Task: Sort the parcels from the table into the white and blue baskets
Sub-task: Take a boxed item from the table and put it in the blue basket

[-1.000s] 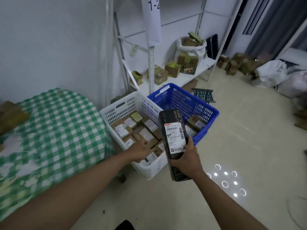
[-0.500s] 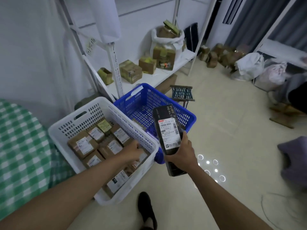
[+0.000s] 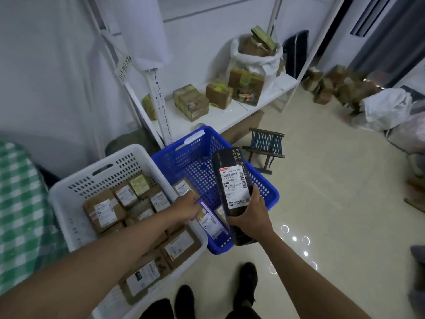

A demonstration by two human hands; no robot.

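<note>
- Two parcels are in hand: the right hand wraps its grip round the lower end of a long black box, held label-up over the blue basket.
- The left hand reaches over the rim between the baskets; it seems to hold a purple packet, but its fingers are hidden.
- Best read the black box's label first, then lower the box flat into the right basket rather than drop it on end.
- The white basket is packed with brown parcels.
- The label print is too small to read.
- The checked surface is cut off at the left, so any parcels left there are unseen.
</note>
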